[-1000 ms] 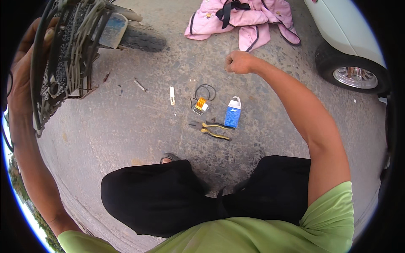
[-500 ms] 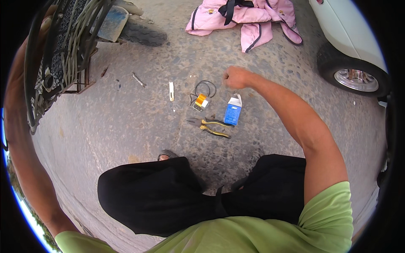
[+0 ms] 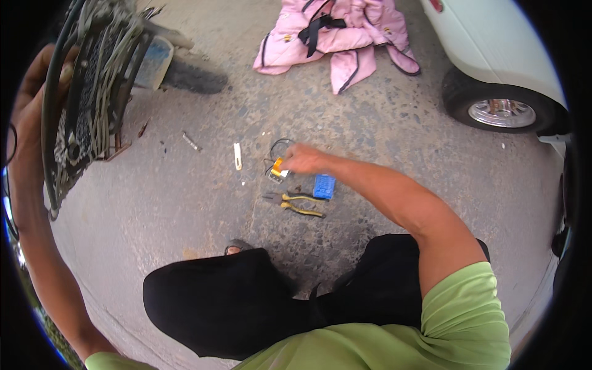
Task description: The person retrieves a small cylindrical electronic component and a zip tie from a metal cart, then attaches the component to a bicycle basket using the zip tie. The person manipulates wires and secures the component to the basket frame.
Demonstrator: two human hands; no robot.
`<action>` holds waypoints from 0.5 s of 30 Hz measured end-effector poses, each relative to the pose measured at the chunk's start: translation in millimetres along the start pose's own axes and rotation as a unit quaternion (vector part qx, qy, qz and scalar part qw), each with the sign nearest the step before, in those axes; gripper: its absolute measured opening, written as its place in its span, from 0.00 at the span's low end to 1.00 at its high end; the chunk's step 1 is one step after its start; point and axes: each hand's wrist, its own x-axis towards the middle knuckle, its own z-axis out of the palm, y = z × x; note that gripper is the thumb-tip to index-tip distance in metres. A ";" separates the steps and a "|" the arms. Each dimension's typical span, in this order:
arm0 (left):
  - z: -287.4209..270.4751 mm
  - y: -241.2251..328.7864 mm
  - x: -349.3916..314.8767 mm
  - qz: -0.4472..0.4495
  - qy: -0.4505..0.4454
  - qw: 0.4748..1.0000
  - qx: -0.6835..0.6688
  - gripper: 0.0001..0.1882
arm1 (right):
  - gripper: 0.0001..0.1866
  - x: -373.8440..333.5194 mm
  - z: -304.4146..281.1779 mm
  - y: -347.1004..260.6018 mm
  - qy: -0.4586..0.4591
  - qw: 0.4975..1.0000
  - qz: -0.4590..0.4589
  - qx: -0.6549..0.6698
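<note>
At the upper left my left hand is closed around a black bar of a vehicle's front frame, its fingers partly hidden behind it. My right hand has reached down to a small orange and silver electrical part with a black cable. Its bunched fingers cover the part's upper edge. Just right of the part lies a blue box, partly under my right forearm. Pliers with yellow and black handles rest nearer to me, jaws toward the left.
A white strip-shaped piece and a wrench-like metal tool lie on the rough pavement to the left. A pink quilted cover with black trim is heaped at the far side. A white car's wheel stands at the right.
My right hand has moved left and toward me, from beyond the blue box to the orange and silver part. My left hand stays at the frame. The whole view has shifted somewhat.
</note>
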 end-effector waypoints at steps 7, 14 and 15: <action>2.6 37.5 -20.6 0.016 0.059 0.996 0.064 0.12 | 0.30 -15.7 21.5 -37.6 0.064 0.990 0.084 -0.096; 2.1 60.3 -9.1 -0.061 -0.021 0.994 -0.088 0.08 | 0.27 -10.0 45.6 -10.3 0.088 0.991 0.077 -0.070; 17.0 53.9 -15.5 -0.053 0.034 0.990 -0.125 0.06 | 0.28 -14.3 32.2 -15.0 0.096 0.992 0.078 -0.030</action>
